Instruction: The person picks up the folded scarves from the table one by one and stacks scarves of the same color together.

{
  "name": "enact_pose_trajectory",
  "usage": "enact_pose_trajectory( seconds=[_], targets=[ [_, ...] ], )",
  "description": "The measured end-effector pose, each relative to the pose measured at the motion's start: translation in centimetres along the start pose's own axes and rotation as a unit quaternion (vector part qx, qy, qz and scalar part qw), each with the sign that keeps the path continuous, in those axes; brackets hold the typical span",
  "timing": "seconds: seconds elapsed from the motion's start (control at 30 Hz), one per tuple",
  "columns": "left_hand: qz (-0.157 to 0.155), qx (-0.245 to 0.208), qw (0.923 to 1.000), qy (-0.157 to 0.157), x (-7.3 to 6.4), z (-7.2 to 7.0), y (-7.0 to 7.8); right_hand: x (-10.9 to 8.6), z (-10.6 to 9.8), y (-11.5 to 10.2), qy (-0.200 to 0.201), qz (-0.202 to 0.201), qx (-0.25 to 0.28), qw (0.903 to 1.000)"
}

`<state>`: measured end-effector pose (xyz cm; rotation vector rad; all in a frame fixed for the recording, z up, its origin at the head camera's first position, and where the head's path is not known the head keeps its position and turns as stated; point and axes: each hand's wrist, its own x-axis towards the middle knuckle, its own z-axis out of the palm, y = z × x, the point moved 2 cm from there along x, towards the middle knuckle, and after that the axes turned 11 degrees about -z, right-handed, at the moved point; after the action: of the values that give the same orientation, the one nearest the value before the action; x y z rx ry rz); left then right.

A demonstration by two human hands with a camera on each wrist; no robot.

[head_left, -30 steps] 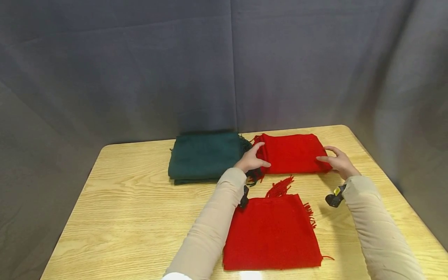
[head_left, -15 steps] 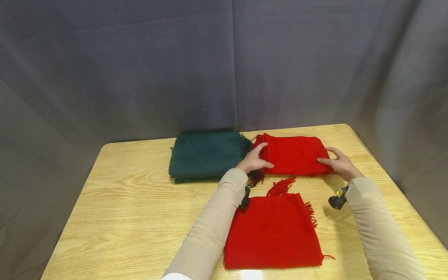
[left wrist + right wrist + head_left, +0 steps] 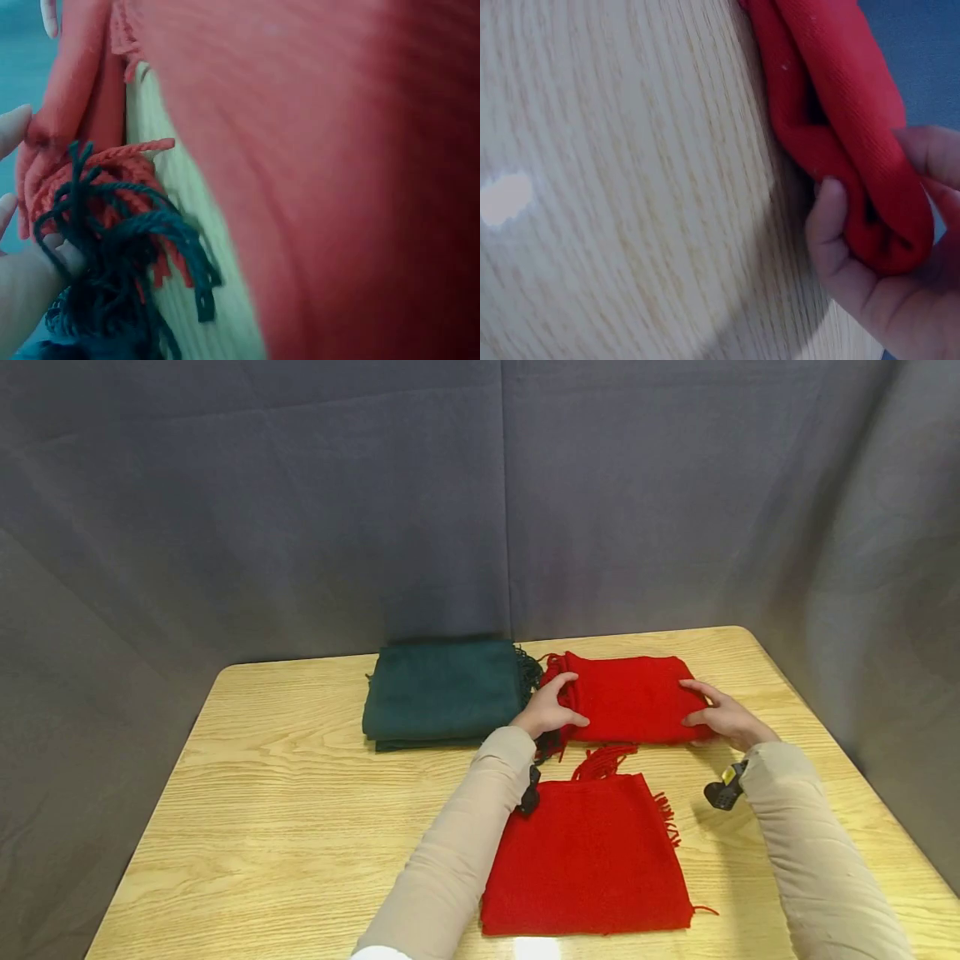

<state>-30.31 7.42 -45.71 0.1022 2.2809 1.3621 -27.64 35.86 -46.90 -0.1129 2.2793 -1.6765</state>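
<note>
Grey curtain (image 3: 300, 510) stood behind the whole wood-grain surface (image 3: 262, 810). Near red cloth (image 3: 592, 860) lay folded closest to me, well clear of both sets of fingers. Dark green cloth (image 3: 446, 689) sat folded at the back, left of the work. Far red cloth (image 3: 633, 697), the one I was on, lay back right, flat-folded, between my two sets of fingers. Handling guess: light, limp, not slippery, nothing to break; layers looked likely to slide or sag if lifted from one end. Best hold looked to be both short ends, all layers at once. Right fingers (image 3: 705, 691) had the right end wrapped, thumb on the near side of the fold stack. Left fingers (image 3: 553, 690) were spread wide, touching the fringed left end; thumb partly hidden. Smallest item: dark green fringe (image 3: 112, 300) draped over the red fringe (image 3: 127, 169) there, a likely snag.
</note>
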Motion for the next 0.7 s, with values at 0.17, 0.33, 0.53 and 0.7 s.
enact_pose_trajectory(
  seconds=[0.17,0.33,0.53,0.7],
  targets=[
    [0.003,-0.001,1.0000,-0.002,0.02,0.00,-0.06,-0.13,0.19,-0.03,-0.013,0.008,0.013,0.9998],
    [-0.007,0.002,0.9999,-0.013,0.23,-0.08,-0.25,-0.32,0.40,-0.24,-0.028,0.007,0.023,0.9993],
    [-0.007,-0.017,0.9985,-0.051,0.44,-0.07,-0.37,-0.42,0.44,-0.20,-0.036,0.005,0.051,0.9980],
    [0.002,-0.008,0.9971,-0.075,0.35,0.09,-0.28,-0.57,0.43,-0.07,-0.034,-0.001,0.057,0.9978]
  ],
)
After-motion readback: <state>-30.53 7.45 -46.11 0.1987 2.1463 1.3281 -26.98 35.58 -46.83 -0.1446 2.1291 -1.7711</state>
